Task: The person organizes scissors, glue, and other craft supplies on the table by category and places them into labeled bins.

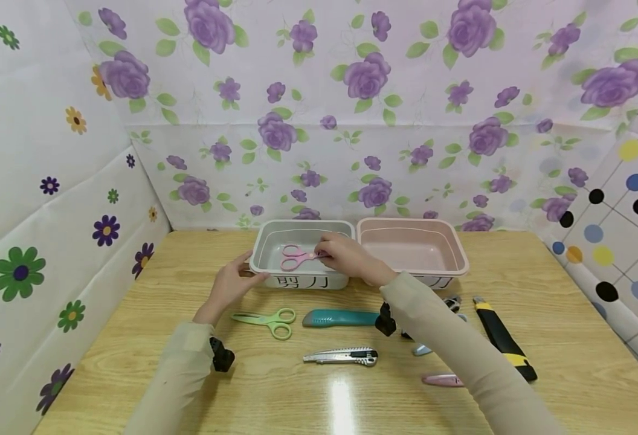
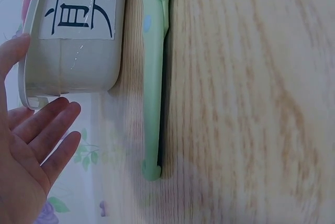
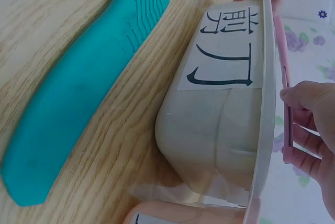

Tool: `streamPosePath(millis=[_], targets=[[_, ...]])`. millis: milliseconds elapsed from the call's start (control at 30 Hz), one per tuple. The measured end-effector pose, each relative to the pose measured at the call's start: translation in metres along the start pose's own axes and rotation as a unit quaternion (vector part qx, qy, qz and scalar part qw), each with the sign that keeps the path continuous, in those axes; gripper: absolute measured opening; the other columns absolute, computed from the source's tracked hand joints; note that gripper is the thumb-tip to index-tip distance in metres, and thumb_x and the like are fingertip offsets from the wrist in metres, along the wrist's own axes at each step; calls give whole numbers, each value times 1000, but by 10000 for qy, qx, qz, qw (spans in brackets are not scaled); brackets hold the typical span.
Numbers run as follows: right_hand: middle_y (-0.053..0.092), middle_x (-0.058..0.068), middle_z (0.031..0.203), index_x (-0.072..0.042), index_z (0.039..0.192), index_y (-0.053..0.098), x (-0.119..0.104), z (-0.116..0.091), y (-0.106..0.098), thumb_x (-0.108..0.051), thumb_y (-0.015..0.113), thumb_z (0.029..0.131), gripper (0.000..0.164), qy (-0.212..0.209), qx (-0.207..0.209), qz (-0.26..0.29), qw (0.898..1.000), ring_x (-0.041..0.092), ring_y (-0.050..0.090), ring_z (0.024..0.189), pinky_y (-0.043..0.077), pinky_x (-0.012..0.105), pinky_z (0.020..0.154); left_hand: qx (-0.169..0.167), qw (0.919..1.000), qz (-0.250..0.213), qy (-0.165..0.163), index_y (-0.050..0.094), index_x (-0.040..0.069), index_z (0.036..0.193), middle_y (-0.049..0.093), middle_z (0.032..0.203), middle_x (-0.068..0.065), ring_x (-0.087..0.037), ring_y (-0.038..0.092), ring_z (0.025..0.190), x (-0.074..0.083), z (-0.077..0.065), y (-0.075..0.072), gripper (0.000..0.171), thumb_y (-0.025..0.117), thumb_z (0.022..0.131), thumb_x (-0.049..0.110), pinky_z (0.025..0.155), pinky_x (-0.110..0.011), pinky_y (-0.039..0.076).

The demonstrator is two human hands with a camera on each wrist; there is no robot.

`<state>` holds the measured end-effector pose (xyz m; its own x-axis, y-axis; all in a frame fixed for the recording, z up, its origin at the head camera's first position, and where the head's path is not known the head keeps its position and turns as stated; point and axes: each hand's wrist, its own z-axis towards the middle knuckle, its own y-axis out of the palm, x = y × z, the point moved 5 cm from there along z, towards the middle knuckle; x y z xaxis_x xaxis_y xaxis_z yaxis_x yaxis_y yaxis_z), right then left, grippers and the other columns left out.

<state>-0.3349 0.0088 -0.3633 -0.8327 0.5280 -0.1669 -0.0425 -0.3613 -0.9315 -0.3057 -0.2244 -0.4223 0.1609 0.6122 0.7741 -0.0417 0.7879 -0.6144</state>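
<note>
My right hand point(image 1: 345, 257) pinches pink scissors point(image 1: 296, 258) by the blade end, with the handle loops pointing left over the grey bin point(image 1: 304, 281). In the right wrist view, the scissors point(image 3: 287, 114) show edge-on just above the rim, between thumb and fingers. My left hand point(image 1: 231, 284) is at the grey bin's front left corner. Its thumb point(image 2: 17, 51) touches the rim while the other fingers extend, nearly straight, along the end wall. Green scissors point(image 1: 272, 320) lie on the table in front of the bin, close to the left hand.
A pink bin point(image 1: 463, 266) adjoins the grey one on the right. In front lie a teal cutter point(image 1: 341, 318), a silver utility knife point(image 1: 342, 356), a black-and-yellow cutter point(image 1: 501, 332) and a pink-handled tool point(image 1: 441, 380). My right forearm partly covers other tools. Patterned cloth walls surround the table.
</note>
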Motion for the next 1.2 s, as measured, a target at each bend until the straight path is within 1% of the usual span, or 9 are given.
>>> streamPosePath(millis=[167,267,500,667,867,1200], targets=[[57,6,89,-4,96,68,5,3,3,-6,61,85,12,77,64,27,9999,18,56,81,46,30,73,0,10000,24,-60,35,6,140,61,112,-18,-29,60,99,0,-1,-1,78,69,79,39,80,-42,50],[57,6,88,-4,96,68,8,5,7,-5,62,85,13,146,86,69,9998,18,55,80,46,30,73,-5,10000,51,-40,34,4,140,61,112,-20,-30,60,99,0,-2,-1,77,69,79,38,80,-42,49],[56,5,83,-4,93,69,11,7,13,-5,63,83,12,185,124,129,9997,18,55,76,45,29,71,14,10000,20,-69,35,6,140,61,113,-18,-28,60,99,1,-2,-2,76,69,79,37,81,-41,49],[56,6,84,-3,93,69,12,7,16,-4,63,83,12,258,130,151,9995,19,55,76,45,30,71,-7,10000,-61,-1,35,7,140,60,115,-18,-28,61,98,1,-1,0,76,69,79,37,79,-40,50],[57,7,85,-3,93,69,16,8,22,-4,61,84,12,367,33,82,9993,19,55,78,46,30,72,-16,10000,-40,59,35,7,140,60,114,-19,-27,62,95,1,-1,0,76,69,79,37,78,-39,51],[59,8,89,-2,96,68,21,11,31,-5,60,85,14,564,-120,188,9982,19,57,81,48,30,74,19,10000,-12,-75,36,9,139,61,114,-17,-26,61,96,0,-1,-1,76,70,78,39,79,-40,50]])
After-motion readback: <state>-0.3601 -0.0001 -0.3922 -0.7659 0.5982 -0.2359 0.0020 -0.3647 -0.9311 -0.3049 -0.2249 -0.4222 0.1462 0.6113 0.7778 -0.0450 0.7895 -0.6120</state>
